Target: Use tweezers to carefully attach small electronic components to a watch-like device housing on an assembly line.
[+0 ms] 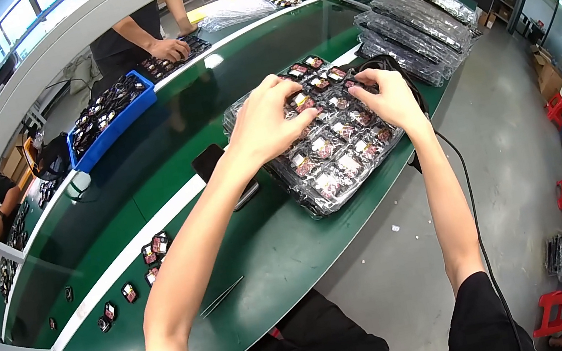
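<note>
A clear plastic blister tray [316, 203] rests on the green bench, its pockets filled with small square black devices bearing red, white and yellow labels. My left hand [268, 121] reaches over its far left part, thumb and forefinger closed about a small black device [303, 101]. At the far right part, my right hand [387, 96] has its thumb and bent forefinger pinched at another small device [351, 84]. Whether either device is lifted from its pocket cannot be told. Black cable lies bundled behind my right hand.
Left of the tray lie a dark phone-like object [209, 162], tweezers [222, 297] and several loose devices [129, 292]. Filled trays stack [413, 28] at the far right. Across the conveyor belt are a blue bin [115, 141] and a co-worker's hand [168, 49]. A cable hangs beside my right arm.
</note>
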A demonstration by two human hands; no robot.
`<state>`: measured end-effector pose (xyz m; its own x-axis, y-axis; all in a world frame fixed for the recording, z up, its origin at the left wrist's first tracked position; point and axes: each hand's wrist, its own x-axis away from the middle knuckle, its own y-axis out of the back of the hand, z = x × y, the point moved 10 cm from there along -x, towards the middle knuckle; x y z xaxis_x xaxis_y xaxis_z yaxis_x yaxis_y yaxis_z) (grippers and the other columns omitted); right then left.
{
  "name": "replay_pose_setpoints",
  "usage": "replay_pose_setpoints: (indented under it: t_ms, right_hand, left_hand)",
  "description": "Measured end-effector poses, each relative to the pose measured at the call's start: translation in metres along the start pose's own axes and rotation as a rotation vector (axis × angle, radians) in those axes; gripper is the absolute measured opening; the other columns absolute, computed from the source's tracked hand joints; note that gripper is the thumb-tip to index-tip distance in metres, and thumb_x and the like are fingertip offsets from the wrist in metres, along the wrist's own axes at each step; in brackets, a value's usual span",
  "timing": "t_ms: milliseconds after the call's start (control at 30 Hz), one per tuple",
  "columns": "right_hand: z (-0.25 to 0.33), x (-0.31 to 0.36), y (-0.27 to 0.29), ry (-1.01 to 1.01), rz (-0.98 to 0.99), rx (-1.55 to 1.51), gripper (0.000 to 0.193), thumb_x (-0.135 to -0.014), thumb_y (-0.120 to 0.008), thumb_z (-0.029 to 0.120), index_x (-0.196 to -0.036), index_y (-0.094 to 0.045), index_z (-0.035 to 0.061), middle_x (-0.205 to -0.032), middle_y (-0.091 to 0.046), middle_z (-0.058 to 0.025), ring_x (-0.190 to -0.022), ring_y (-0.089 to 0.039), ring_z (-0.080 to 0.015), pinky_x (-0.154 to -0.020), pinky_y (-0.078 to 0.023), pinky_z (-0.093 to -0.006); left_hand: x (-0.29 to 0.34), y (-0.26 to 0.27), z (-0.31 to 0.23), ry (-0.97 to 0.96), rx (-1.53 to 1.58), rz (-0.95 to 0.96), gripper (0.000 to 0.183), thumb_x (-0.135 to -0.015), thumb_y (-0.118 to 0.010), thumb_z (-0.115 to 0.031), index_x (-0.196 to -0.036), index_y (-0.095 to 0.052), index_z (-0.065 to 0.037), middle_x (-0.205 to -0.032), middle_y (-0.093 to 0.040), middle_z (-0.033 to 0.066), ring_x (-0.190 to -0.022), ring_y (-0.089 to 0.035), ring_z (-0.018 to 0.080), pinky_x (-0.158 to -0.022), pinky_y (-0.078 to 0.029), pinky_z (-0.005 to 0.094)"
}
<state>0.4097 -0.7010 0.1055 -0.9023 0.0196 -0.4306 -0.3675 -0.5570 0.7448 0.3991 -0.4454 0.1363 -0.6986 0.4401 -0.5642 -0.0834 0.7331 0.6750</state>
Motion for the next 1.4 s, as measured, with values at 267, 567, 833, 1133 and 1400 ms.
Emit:
replay_pose_setpoints:
  t_ms: [267, 567, 833, 1133, 1400]
  right_hand:
    - [0.022, 0.03, 0.015, 0.135, -0.132, -0.118, 0.036, -0.097, -0.084, 0.022, -0.122, -0.081, -0.0035, -0.109, -0.083, -0.0201, -0.104, -0.08, -0.0312, -0.096, -0.06, -0.0411]
    - [0.211, 0.156, -0.009, 0.573, 0.004, -0.399, 0.026, -0.086, -0.087, -0.002, -0.111, -0.08, -0.0019, -0.103, -0.081, -0.0157, -0.091, -0.078, -0.0319, -0.083, -0.062, -0.0401]
    - [0.285, 0.197, -0.185, 0.608, 0.37, -0.233, 0.08, -0.092, -0.087, 0.056, -0.136, -0.067, -0.0081, -0.128, -0.069, -0.0203, -0.119, -0.071, -0.0337, -0.094, -0.06, -0.0463]
    - [0.327, 0.183, -0.253, 0.508, 0.659, -0.19, 0.055, -0.089, -0.092, 0.043, -0.117, -0.07, 0.0002, -0.115, -0.063, -0.0152, -0.115, -0.07, -0.0339, -0.092, -0.06, -0.0498]
    - [0.317, 0.181, -0.264, 0.272, 0.799, -0.406, 0.042, -0.094, -0.088, 0.025, -0.124, -0.069, 0.0018, -0.1, -0.078, -0.0168, -0.089, -0.078, -0.0341, -0.084, -0.06, -0.0478]
  left_hand:
    - [-0.016, -0.03, 0.035, 0.097, -0.23, 0.01, 0.062, -0.091, -0.088, -0.045, -0.135, -0.072, -0.006, -0.118, -0.072, 0.0133, -0.122, -0.067, 0.0332, -0.105, -0.055, 0.0471]
    - [0.14, 0.109, 0.079, 0.174, -0.239, 0.07, 0.026, -0.103, -0.077, -0.021, -0.125, -0.076, -0.007, -0.127, -0.071, 0.0115, -0.124, -0.068, 0.0345, -0.105, -0.055, 0.0446]
    - [0.293, 0.17, 0.113, 0.498, -0.332, 0.221, 0.052, -0.101, -0.082, -0.027, -0.145, -0.068, -0.003, -0.148, -0.068, 0.0163, -0.141, -0.061, 0.0368, -0.121, -0.047, 0.046]
    - [0.319, 0.166, 0.146, 0.478, -0.255, 0.158, 0.049, -0.109, -0.075, -0.036, -0.147, -0.069, -0.006, -0.135, -0.065, 0.016, -0.13, -0.062, 0.0351, -0.113, -0.05, 0.0443]
    - [0.316, 0.17, 0.159, 0.577, -0.074, 0.096, 0.036, -0.102, -0.082, -0.033, -0.121, -0.07, -0.005, -0.116, -0.071, 0.0158, -0.117, -0.067, 0.0346, -0.102, -0.053, 0.048]
